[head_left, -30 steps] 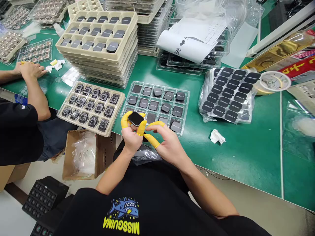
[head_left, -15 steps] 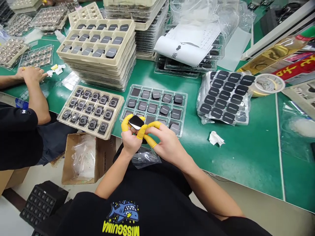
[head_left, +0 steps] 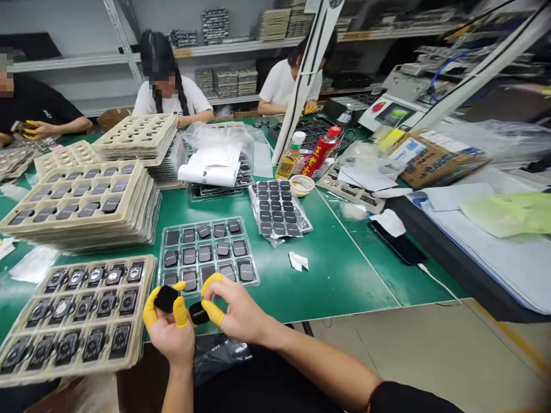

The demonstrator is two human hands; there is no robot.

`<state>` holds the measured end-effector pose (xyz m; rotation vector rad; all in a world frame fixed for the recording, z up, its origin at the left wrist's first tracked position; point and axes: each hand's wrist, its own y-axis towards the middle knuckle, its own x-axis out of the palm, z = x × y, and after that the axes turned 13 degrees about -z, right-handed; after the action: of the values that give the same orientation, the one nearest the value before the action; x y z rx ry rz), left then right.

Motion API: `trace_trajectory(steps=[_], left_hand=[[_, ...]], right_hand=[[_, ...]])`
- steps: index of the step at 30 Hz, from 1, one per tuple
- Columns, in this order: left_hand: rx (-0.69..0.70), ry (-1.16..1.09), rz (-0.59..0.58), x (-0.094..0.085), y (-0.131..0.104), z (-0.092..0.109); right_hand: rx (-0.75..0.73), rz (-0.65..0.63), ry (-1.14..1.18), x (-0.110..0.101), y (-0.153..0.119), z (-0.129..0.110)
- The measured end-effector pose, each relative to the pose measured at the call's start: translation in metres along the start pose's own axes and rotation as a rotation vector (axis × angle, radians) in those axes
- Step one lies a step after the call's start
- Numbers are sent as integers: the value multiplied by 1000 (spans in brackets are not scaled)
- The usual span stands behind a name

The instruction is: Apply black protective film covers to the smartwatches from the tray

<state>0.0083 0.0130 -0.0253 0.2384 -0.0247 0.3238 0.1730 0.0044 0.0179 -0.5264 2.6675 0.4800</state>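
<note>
On my feed, the left hand (head_left: 173, 334) gripped a smartwatch (head_left: 166, 299). Just rightward, the right hand (head_left: 241, 311) pinched a printed black square (head_left: 198, 314)

Black square (head_left: 198, 314) in the right hand (head_left: 241, 315): lettering too small to read. That hand and the left hand (head_left: 171, 339) cover bits of the clear tray's (head_left: 250, 252) near row. Watch tray (head_left: 146, 310) clipped at left edge. Far worker (head_left: 273, 85) partly behind white post (head_left: 300, 77). Plastic (head_left: 510, 140), far right: blurred.

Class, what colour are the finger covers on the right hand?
Yellow finger covers, clearest in the head view.
</note>
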Motion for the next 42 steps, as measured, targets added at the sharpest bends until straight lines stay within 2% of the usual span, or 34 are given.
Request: trace_trajectory(steps=[4,9,13,19,21,24,28,32,37,42], left_hand=[[-38,-28,9,4,1,3],[22,-27,0,5,7,0],[18,-51,-14,3,7,-4],[-6,-70,-81,-1,6,-3],[-23,-120,-123,-2,6,-3],[-57,-202,-250,-5,4,-4],[-102,-261,-401,-4,1,-5],[-74,-281,-510,8,-5,4],[-29,-266,-755,18,-6,7],[-22,-189,-794,15,-9,3]], right_hand=[[-15,54,88,-4,-6,-1],[-95,92,173,-10,-13,-4],[-136,113,191,-17,-20,-8],[-64,157,262,-48,-34,-10],[-42,218,274,-64,-36,-5],[0,310,274,-88,-36,5],[17,360,272,-106,-30,16],[42,326,318,-101,-25,15],[56,236,332,-77,-13,-1],[79,100,340,-58,-3,-16]])
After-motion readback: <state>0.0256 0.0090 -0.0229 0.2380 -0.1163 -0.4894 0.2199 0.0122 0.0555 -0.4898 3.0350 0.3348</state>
